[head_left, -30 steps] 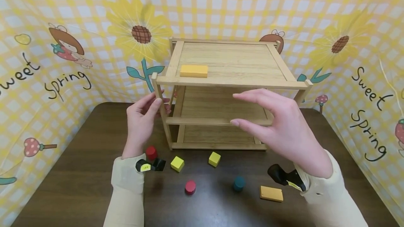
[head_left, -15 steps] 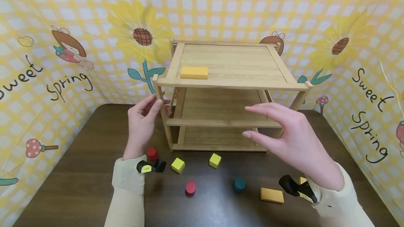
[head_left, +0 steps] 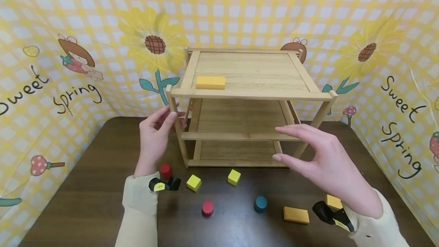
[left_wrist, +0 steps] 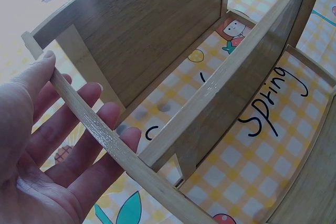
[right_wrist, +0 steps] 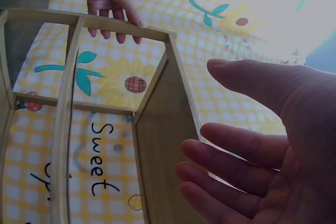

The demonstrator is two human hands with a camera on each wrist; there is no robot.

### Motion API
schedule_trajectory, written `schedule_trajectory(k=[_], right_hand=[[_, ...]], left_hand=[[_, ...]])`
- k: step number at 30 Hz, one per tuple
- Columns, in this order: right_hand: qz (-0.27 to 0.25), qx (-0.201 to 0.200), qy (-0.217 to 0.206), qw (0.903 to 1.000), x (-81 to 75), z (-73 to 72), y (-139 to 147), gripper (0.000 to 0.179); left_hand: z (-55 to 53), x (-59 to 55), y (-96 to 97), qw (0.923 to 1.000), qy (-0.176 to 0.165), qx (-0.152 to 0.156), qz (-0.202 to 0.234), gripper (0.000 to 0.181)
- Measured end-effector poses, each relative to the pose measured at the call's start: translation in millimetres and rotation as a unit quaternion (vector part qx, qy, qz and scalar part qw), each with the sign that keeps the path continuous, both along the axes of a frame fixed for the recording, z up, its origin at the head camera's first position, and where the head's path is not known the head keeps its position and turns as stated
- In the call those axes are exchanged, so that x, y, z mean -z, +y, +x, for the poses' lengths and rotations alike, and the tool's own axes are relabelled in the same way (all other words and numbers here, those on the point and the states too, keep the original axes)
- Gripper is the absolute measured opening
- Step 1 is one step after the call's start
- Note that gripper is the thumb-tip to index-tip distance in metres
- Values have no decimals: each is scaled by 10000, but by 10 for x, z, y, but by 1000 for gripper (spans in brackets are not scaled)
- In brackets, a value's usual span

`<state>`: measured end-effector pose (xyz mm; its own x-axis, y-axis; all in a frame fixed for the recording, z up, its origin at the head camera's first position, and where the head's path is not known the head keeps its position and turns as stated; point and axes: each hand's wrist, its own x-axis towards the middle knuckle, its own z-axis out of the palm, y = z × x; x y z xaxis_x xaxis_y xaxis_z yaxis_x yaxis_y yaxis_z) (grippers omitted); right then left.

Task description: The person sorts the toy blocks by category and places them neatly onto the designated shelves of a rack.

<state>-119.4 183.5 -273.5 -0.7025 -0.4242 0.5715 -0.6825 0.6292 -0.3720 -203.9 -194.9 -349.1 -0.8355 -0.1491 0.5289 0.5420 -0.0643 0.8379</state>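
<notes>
A three-tier wooden shelf rack (head_left: pixel 255 69) stands on the dark table in the head view. My left hand (head_left: pixel 154 136) grips its front left post, the thumb on the near side and the fingers reaching behind, as the left wrist view also shows on the post (left_wrist: pixel 100 129). On the top tier, toward the front left, lies an orange-yellow rectangular block (head_left: pixel 210 83). My right hand (head_left: pixel 327 161) hovers before the rack's right side, holding nothing. Its thumb and fingers (right_wrist: pixel 236 148) stand well apart in the right wrist view.
Several blocks lie on the table (head_left: pixel 92 197) before the rack: a red cylinder (head_left: pixel 166 170), a yellow cube (head_left: pixel 194 182), another yellow cube (head_left: pixel 234 177), a pinkish-red cylinder (head_left: pixel 207 208), a blue cylinder (head_left: pixel 260 204) and an orange block (head_left: pixel 296 215). A second orange block (head_left: pixel 333 202) is partly behind my right wrist.
My right hand has moved right and down, away from the rack's front, uncovering the second orange block. My left hand keeps its hold on the post. The head view has tilted slightly.
</notes>
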Motion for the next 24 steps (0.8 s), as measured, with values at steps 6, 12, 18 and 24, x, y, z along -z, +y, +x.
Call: schedule_trajectory(k=[6,12,18,24], right_hand=[[20,-58,-73,10000,72,8,51,57],[24,-14,-211,9998,138,14,90,58],[126,31,-497,9987,234,18,151,56],[260,179,-736,9968,353,12,213,53]], left_hand=[[9,4,-7,10000,11,39,2,29],[2,4,-8,9999,58,81,-13,31],[3,-6,-5,9999,82,93,22,29],[22,-21,-6,10000,18,49,-61,29]])
